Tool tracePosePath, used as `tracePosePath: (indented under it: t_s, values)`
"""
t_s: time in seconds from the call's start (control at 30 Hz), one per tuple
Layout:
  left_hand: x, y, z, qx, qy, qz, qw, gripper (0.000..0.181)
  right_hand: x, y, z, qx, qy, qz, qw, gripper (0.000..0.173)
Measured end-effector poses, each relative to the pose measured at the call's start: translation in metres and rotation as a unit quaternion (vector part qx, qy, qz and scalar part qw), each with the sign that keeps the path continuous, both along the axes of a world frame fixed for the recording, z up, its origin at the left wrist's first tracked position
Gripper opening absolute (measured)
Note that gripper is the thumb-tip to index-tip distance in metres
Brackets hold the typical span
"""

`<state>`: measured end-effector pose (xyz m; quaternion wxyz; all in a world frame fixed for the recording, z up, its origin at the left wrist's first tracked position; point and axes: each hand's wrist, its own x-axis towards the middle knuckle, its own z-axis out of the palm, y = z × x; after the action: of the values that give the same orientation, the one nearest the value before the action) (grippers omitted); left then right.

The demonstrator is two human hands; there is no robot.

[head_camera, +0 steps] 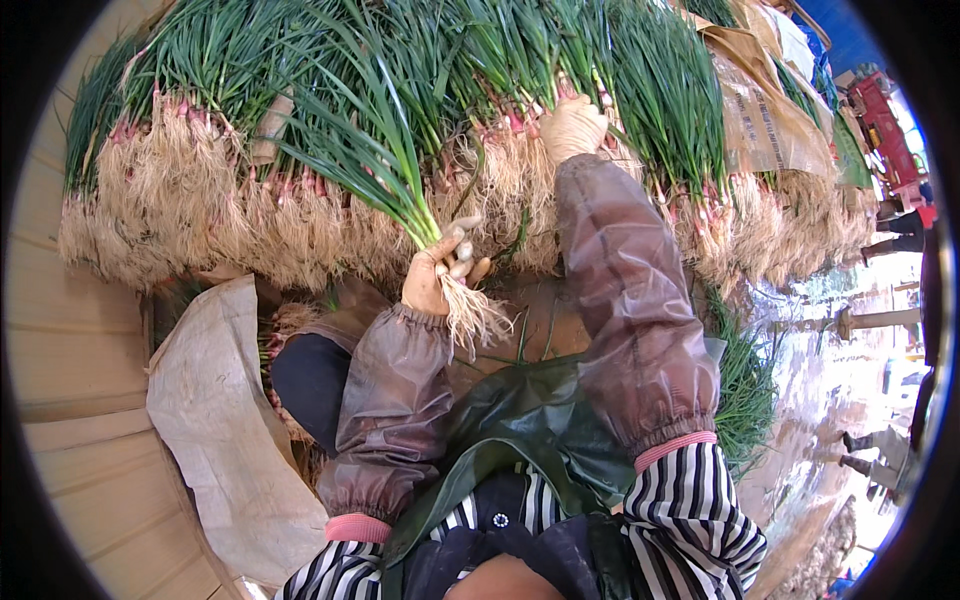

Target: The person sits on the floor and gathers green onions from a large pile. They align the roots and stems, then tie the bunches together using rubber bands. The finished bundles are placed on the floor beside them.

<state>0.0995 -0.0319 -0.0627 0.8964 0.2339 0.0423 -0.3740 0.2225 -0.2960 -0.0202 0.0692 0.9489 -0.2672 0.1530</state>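
My left hand (442, 274), in a pale glove, holds a small bunch of green onions (405, 199). Their leaves fan up and to the left. Below my fingers hang the bunch's pale stringy roots (474, 309). Farther forward, my right hand (574, 129), also gloved, is closed around the reddish stems of green onions (564, 84) in the pile; its fingertips are partly hidden. The long pile of green onions (202, 157) spans the view before me, dark leaves away from me and tangled roots towards me.
A pale sheet (217, 442) lies at my left by a panelled wall (90, 390). Woven sacking (772, 112) covers part of the pile at right. Loose greens (742, 390) lie beside my right arm. People (885, 457) stand on the wet floor (810, 420) at far right.
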Motion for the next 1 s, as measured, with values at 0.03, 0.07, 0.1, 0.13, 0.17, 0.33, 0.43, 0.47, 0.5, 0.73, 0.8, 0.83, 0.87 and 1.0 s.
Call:
tracePosePath:
  t_s: [0.03,0.07,0.1,0.13,0.17,0.33,0.43,0.47,0.5,0.73,0.8,0.83,0.87,1.0]
  values:
    - [0.006,0.011,-0.02,0.018,0.048,0.01,0.999,0.029,-0.002,0.018,0.016,0.139,0.001,0.0,0.99,0.042]
    - [0.008,0.009,-0.039,0.011,0.065,-0.002,0.998,0.026,-0.011,0.005,0.015,0.294,-0.059,0.012,0.954,0.038]
    - [0.006,0.006,-0.051,0.028,0.056,0.004,0.998,0.024,-0.02,-0.008,0.013,0.443,-0.118,0.025,0.888,0.035]
    - [0.004,0.002,-0.048,0.055,0.041,0.005,0.998,0.025,-0.033,-0.002,0.018,0.429,-0.202,0.059,0.878,0.03]
    - [0.001,-0.001,-0.044,0.082,0.024,0.002,0.996,0.025,-0.053,0.012,0.017,0.41,-0.285,0.091,0.862,0.025]
    - [-0.005,-0.013,-0.027,0.18,-0.031,0.05,0.982,0.028,-0.139,0.054,-0.024,0.441,-0.406,0.158,0.785,0.027]
    - [-0.012,-0.024,-0.037,0.212,-0.053,0.072,0.973,0.022,-0.187,0.076,-0.052,0.536,-0.284,0.093,0.79,0.016]
    - [-0.015,-0.03,-0.051,0.214,-0.053,0.059,0.974,0.021,-0.199,0.076,-0.077,0.55,-0.333,0.133,0.754,0.012]
    - [-0.013,-0.028,-0.06,0.226,-0.055,0.063,0.971,0.02,-0.208,0.084,-0.07,0.656,-0.283,0.08,0.695,0.011]
    - [-0.022,-0.037,-0.03,0.161,-0.086,-0.056,0.982,0.04,-0.265,0.099,-0.027,0.628,-0.04,0.271,0.728,0.017]
    - [-0.032,-0.042,-0.001,0.104,-0.049,-0.098,0.989,0.048,-0.283,0.109,-0.031,0.572,0.01,0.26,0.778,0.021]
    - [-0.031,-0.042,-0.009,0.07,-0.043,-0.111,0.99,0.047,-0.29,0.109,-0.026,0.628,0.016,0.239,0.74,0.021]
    - [-0.028,-0.042,-0.025,0.036,-0.035,-0.123,0.991,0.046,-0.296,0.105,-0.024,0.643,0.028,0.234,0.729,0.022]
    - [-0.01,-0.04,-0.074,0.075,-0.046,-0.147,0.985,0.038,-0.299,0.085,-0.016,0.718,0.129,0.183,0.659,0.021]
